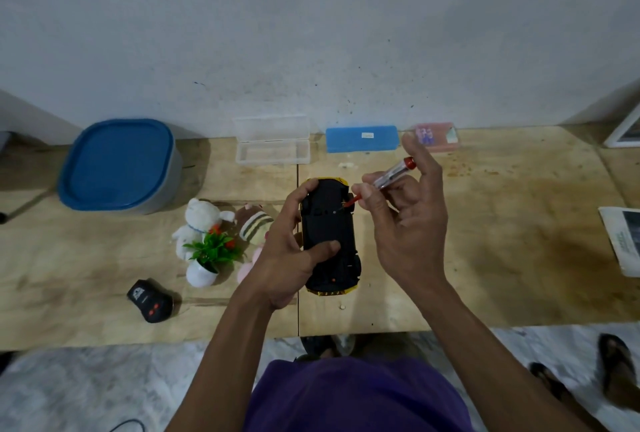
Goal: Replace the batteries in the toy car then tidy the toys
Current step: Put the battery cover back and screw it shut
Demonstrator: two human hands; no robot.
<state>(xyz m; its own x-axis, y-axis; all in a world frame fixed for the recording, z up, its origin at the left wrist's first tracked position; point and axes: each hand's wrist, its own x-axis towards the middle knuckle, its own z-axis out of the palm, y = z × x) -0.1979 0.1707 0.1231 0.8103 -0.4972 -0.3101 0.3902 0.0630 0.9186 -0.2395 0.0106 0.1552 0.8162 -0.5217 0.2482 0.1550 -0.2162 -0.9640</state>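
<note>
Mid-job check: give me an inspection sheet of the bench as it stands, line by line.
Surface: wooden table, stained, seam down the middle.
Job's things: toy car underside up; screwdriver tip at its underside; remote; white plush, striped plush and pink plush on the table.
Clutter: potted plant, blue-lidded tub, clear case open, blue case, pink case, newspaper.
Hands: left hand grips the car; right hand pinches the screwdriver.
Cables: one dark cable on the floor.
Surroundings: white wall, marble floor, sandals.
</note>
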